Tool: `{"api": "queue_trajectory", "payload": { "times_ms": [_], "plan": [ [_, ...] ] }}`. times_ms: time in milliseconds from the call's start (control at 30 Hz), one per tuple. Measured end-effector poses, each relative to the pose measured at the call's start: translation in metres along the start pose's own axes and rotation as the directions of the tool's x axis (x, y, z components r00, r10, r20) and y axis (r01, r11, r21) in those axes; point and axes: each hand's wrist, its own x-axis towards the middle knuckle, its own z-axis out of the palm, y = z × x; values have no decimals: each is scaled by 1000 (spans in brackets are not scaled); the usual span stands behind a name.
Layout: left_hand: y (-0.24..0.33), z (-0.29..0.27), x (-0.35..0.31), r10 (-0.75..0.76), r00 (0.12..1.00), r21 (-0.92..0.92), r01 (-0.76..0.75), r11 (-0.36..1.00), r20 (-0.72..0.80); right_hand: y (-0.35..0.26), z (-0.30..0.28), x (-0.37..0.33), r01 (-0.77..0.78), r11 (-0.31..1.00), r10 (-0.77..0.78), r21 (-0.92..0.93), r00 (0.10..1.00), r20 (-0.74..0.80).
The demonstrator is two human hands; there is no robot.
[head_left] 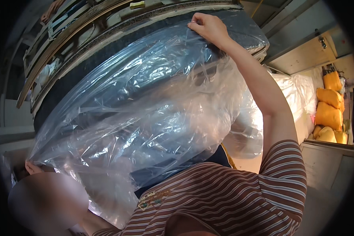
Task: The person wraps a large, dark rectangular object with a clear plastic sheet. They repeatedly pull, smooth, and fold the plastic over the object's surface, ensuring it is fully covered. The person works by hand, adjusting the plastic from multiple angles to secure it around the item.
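Note:
A large clear plastic sheet [145, 118] spreads across a dark work table [63, 102] and hangs down over its near side toward my body. At the table's far right, my right hand [210, 29] is closed, pinching the sheet's far edge between thumb and fingers. My left hand [34, 168] shows only in part at the lower left, its fingers closed on the other end of the sheet. A blurred patch hides the rest of that hand and wrist. Between both hands the upper edge is drawn out long, while the middle is loose and wrinkled.
Along the table's far side runs a wooden rail [63, 37], with a small yellow object [137, 5] beyond it. Another person's hand [51, 11] shows at the top left. To the right lie piled plastic [297, 92] and stacked orange-yellow bundles [329, 114].

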Motion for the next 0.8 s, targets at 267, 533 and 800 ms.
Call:
{"api": "queue_trajectory", "payload": {
  "times_ms": [267, 533, 800],
  "plan": [
    [38, -103, -67, -344, 934, -171, 356, 919, 99, 9, -1, 15, 12, 999, -9, -44, 998, 65],
    [15, -104, -76, -405, 897, -415, 441, 796, 176, 24, -4, 57, 94, 833, -220, 546, 960, 171],
    [138, 98, -31, -82, 996, 32, 81, 996, 24, 100, -50, 115, 69, 973, 41, 221, 887, -459]
  ]
}}
